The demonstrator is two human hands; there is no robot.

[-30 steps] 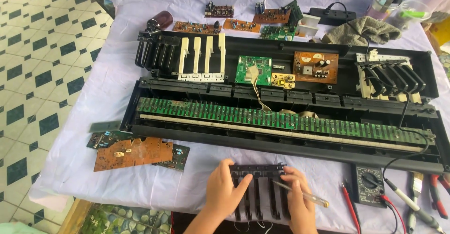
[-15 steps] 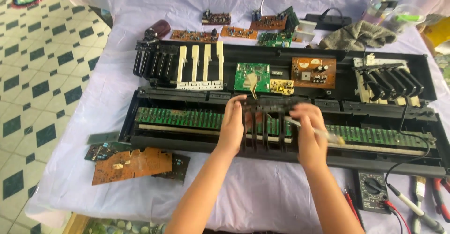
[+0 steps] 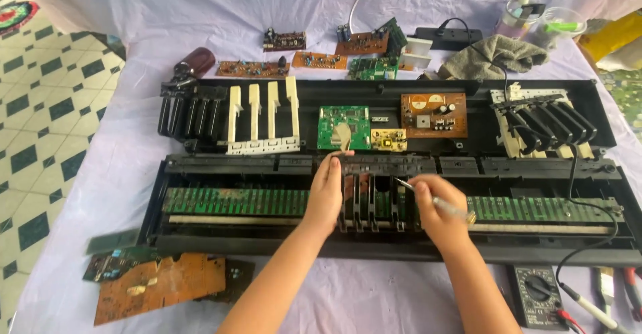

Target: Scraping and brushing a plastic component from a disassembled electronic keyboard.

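An opened black keyboard chassis [image 3: 221,247] lies across the cloth-covered table, with a long green contact board [image 3: 234,201] inside. A block of black keys [image 3: 372,197] sits on the middle of that board. My left hand [image 3: 327,190] grips the block's left side, fingers reaching its far edge. At the block's right side my right hand [image 3: 435,207] rests against it while holding a thin metal tool [image 3: 443,204], possibly a screwdriver, tip pointing up-left.
Loose black keys [image 3: 190,113] and white keys [image 3: 264,117] lie at the back left, more black keys [image 3: 548,123] at the back right. Circuit boards [image 3: 344,127] sit in the chassis and behind it. A brown board [image 3: 160,286] lies front left, a multimeter [image 3: 538,296] front right.
Both hands lifted the black key block from the table's front edge and carried it away from me onto the middle of the contact board, where it now sits lower.
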